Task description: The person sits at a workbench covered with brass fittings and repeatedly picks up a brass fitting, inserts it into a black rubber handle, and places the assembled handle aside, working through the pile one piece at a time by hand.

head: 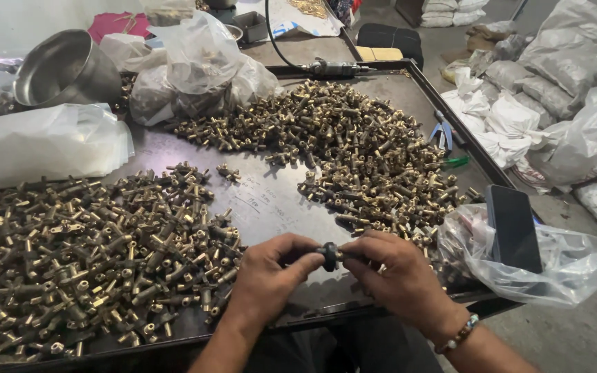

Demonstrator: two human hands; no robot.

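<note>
A heap of brass fittings (84,262) covers the tray's (271,207) left side. The left hand (267,273) and right hand (399,276) meet at the tray's near edge, fingers of both pinched on a small black knob (329,256) between them. Right of them, a phone (514,228) lies on a plastic bag (554,269).

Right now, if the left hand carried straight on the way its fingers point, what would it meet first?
The left hand points rightward at the small black knob pinched between both hands, so it would meet that first, then the right hand just behind it. Depth is hard to judge.
</note>
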